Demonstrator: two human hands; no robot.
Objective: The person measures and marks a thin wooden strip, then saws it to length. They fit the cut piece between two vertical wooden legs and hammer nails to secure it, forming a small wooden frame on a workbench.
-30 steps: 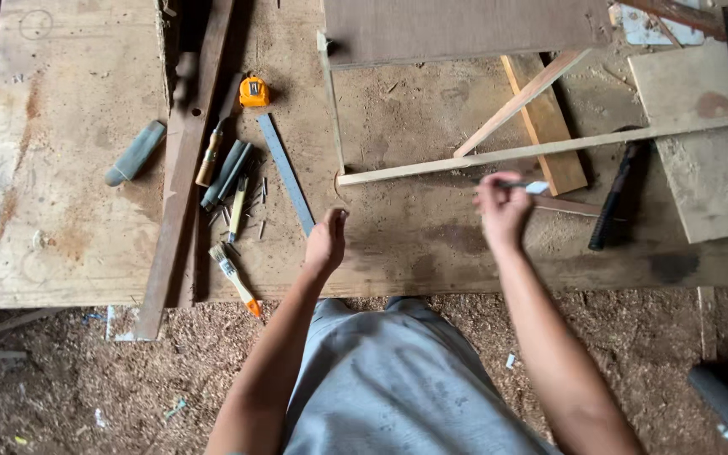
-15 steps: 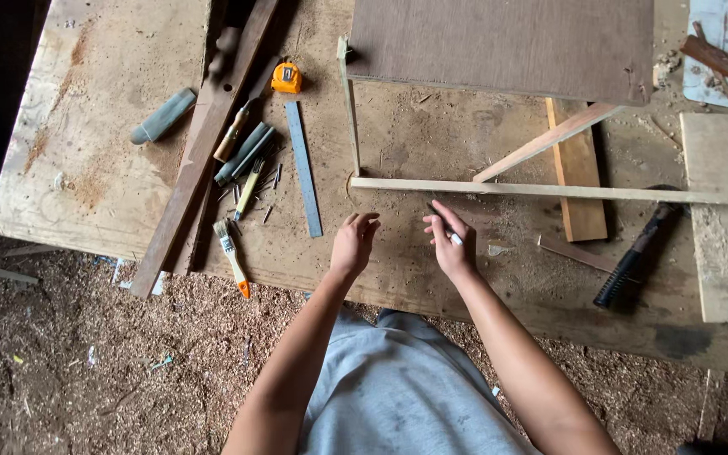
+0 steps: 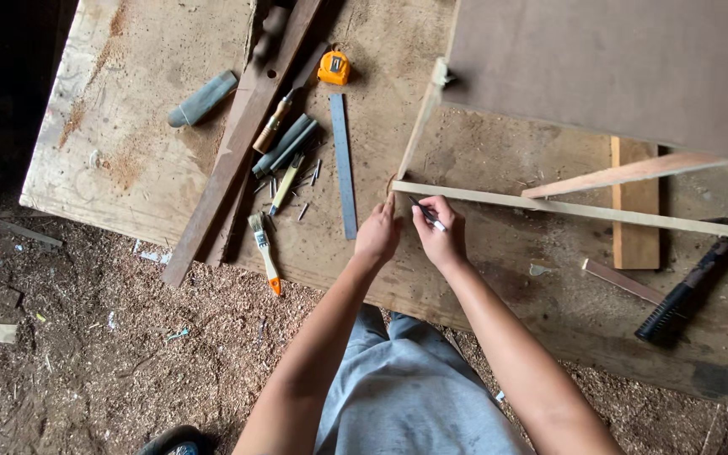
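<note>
While the left hand [image 3: 377, 236] rests fingertips-down at the near end of the thin wooden strip [image 3: 583, 211] lying across the table [image 3: 128, 160], the right hand [image 3: 441, 240] pinches a pen [image 3: 428, 216] against it; marking seems underway, needing steady pressure.

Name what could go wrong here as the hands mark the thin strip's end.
1. The long thin strip is steadied only by the left hand at its end, so it could pivot and skew the mark made by the pen in the right hand.
2. Loose nails nearby could prick a hand.
</note>
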